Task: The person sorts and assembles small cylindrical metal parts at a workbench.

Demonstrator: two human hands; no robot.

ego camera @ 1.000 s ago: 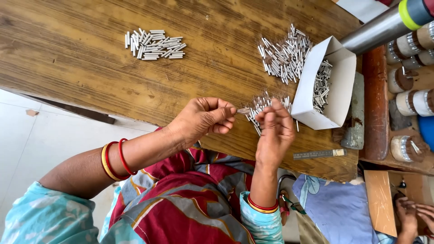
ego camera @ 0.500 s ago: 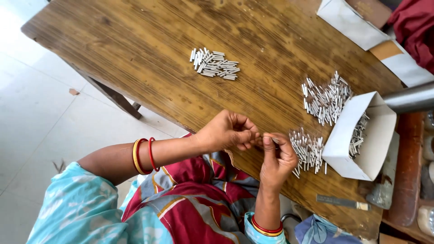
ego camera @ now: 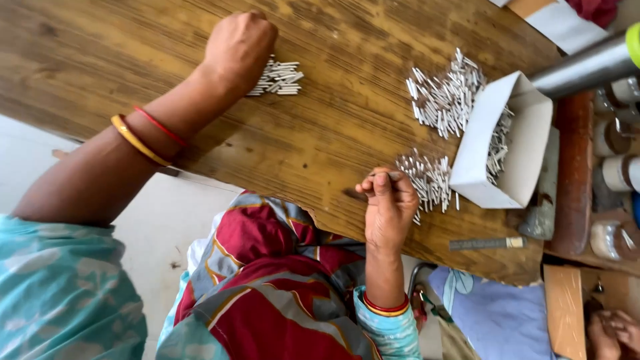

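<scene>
- On the wooden table [ego camera: 200, 80], the left hand [ego camera: 239, 47] rests closed in a loose fist, knuckles up, touching the small pile of metal pins [ego camera: 279, 77], which lies just beside it on the side toward the box.
- Those pins lie mostly side by side, long axes running across the picture, pointing from the fist toward the white cardboard box [ego camera: 497, 143].
- Nearer the table edge, the right hand [ego camera: 390, 207] pinches a single pin [ego camera: 385, 175] between thumb and fingertips, its long axis also across the picture.
- A loose heap of pins [ego camera: 427, 179] lies just beyond that hand, toward the box, pointing every way; the right hand is much the nearer to it.
</scene>
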